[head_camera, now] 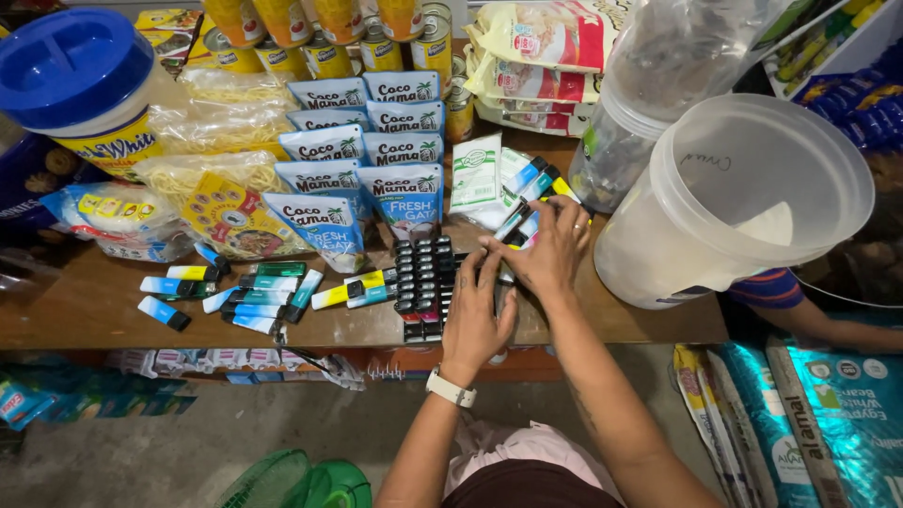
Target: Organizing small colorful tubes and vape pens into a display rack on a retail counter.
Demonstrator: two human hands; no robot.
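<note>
Hidden / unclear: part of the black lighter block (423, 287) lies under the left hand (475, 315); how many pieces are in it cannot be counted. Far end of the lighter bundle (531, 202) is covered by the right hand (550, 254).
Cut off: blue-lidded jar (75, 80) at the upper left corner, cans (329, 42) along the top edge, and sacks (800, 423) at the lower right all run out of frame.
Left hand: palm down, fingers spread flat on the right side of the black lighter block, centre of frame; pressing, not closed round anything. White wristband (450, 388) on the wrist.
Right hand: fingers curled on the bundle of blue, white and yellow lighters just right of centre; exact grip not visible.
Loose lighters (235, 287): scattered left of centre, lying flat, blue, green and yellow, well apart from both hands.
Pouches (362, 150): blue and white, stacked in overlapping rows above the block.
Noodle packets (212, 141): clear bags, upper left.
Tub (743, 198): large translucent container, right of frame, just beside the right hand; contents hard to make out.
Desk (85, 310): worn brown wood, crowded.
Room: small shop; grey concrete floor (169, 433) below, green fan (301, 480) at the bottom edge, another person's striped sleeve (767, 287) behind the tub.
</note>
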